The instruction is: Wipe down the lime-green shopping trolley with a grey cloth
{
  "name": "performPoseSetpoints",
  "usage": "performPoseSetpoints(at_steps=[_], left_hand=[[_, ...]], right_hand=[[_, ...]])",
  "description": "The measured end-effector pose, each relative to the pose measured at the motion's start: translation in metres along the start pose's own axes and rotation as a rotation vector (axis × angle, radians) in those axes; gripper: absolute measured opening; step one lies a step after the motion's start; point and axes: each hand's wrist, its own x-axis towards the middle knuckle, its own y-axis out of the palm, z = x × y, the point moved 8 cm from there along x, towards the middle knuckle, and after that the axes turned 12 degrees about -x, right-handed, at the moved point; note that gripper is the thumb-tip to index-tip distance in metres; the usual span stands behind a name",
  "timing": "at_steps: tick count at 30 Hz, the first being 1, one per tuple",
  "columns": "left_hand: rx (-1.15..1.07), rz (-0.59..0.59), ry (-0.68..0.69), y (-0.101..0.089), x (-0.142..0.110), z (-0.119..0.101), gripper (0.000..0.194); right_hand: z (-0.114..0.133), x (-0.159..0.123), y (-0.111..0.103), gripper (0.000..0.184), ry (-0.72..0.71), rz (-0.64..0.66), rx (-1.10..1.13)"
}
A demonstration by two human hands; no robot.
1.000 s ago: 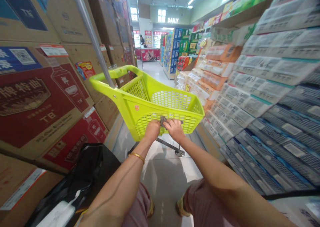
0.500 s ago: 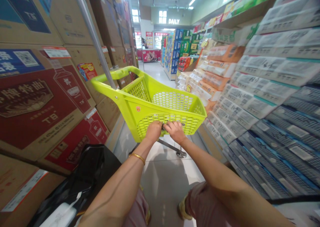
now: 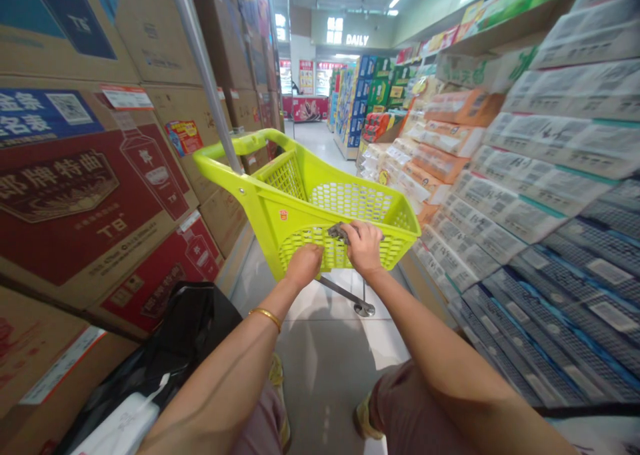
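A lime-green shopping cart (image 3: 260,211) stands sideways in front of me, its lattice side towards me. My right hand (image 3: 364,245) is closed round a crumpled dark grey cloth (image 3: 340,233) and rests against the upper part of that lattice side. Lower and to the left, my left hand (image 3: 304,265) is curled closed close to the same side. Whatever it may hold is hidden behind the fingers. A gold bangle (image 3: 268,318) circles the left wrist. No goods show in the part of the basket that I can see.
Stacked cartons (image 3: 90,195) line the left side, with a metal pole (image 3: 205,68) before them. A black bag (image 3: 185,341) with a white device (image 3: 120,425) is at lower left. Packaged paper goods (image 3: 540,195) are piled along the right. The tiled aisle (image 3: 315,141) runs ahead.
My hands have moved apart: the right has gone up and right along the cart's side with the cloth, which now shows more. The left has shifted slightly down. The whole view has shifted slightly.
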Motion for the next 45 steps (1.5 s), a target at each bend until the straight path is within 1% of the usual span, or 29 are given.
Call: performPoseSetpoints(at_steps=[2,4,6,8,11,14,17,20,23,28,34,37,39,40,42,45], left_hand=[[0.004,-0.033,-0.018,-0.007,-0.003,0.004,0.029],[0.021,-0.042,-0.029,-0.012,-0.005,0.006,0.027],[0.04,-0.027,-0.037,-0.013,-0.004,0.006,0.026],[0.051,-0.016,-0.039,-0.012,-0.003,0.005,0.026],[0.052,-0.006,-0.042,-0.007,-0.001,0.004,0.029],[0.035,0.018,-0.061,0.002,-0.001,0.008,0.032],[0.042,0.033,-0.094,0.011,0.0,0.015,0.034],[0.07,0.039,-0.104,0.016,0.003,0.018,0.036],[0.045,0.024,-0.094,0.015,0.007,0.019,0.035],[0.006,0.022,-0.124,0.017,0.011,0.025,0.033],[0.015,0.023,-0.071,0.015,0.009,0.021,0.028],[0.046,0.033,-0.072,0.013,0.009,0.02,0.027],[0.065,0.03,-0.067,0.011,0.009,0.018,0.027],[0.071,0.026,-0.065,0.01,0.009,0.017,0.027],[0.079,0.022,-0.063,0.009,0.01,0.015,0.026],[0.079,0.028,-0.075,0.008,0.012,0.014,0.028]], right_hand=[[0.003,0.0,-0.002,0.032,-0.009,0.001,0.007],[0.007,0.001,-0.002,0.032,-0.014,0.017,0.02],[0.011,0.004,-0.003,0.033,-0.013,0.028,0.033],[0.015,0.008,-0.005,0.033,-0.011,0.01,0.04],[0.019,0.015,-0.01,0.032,-0.004,-0.053,0.043],[0.019,0.02,-0.012,0.031,0.027,-0.087,0.043],[0.023,0.023,-0.007,0.032,0.018,-0.063,0.045],[0.031,0.019,0.005,0.031,-0.013,-0.008,0.039],[0.039,0.009,0.019,0.029,-0.045,0.053,0.022],[0.053,-0.02,0.041,0.027,-0.207,0.152,-0.014],[0.054,-0.063,0.065,0.03,-0.349,0.308,-0.027],[0.061,-0.086,0.074,0.028,-0.482,0.405,-0.032],[0.065,-0.092,0.075,0.028,-0.527,0.442,-0.03],[0.065,-0.089,0.074,0.028,-0.521,0.446,-0.027],[0.06,-0.074,0.068,0.027,-0.449,0.411,-0.025],[0.046,-0.036,0.048,0.028,-0.264,0.261,-0.041]])
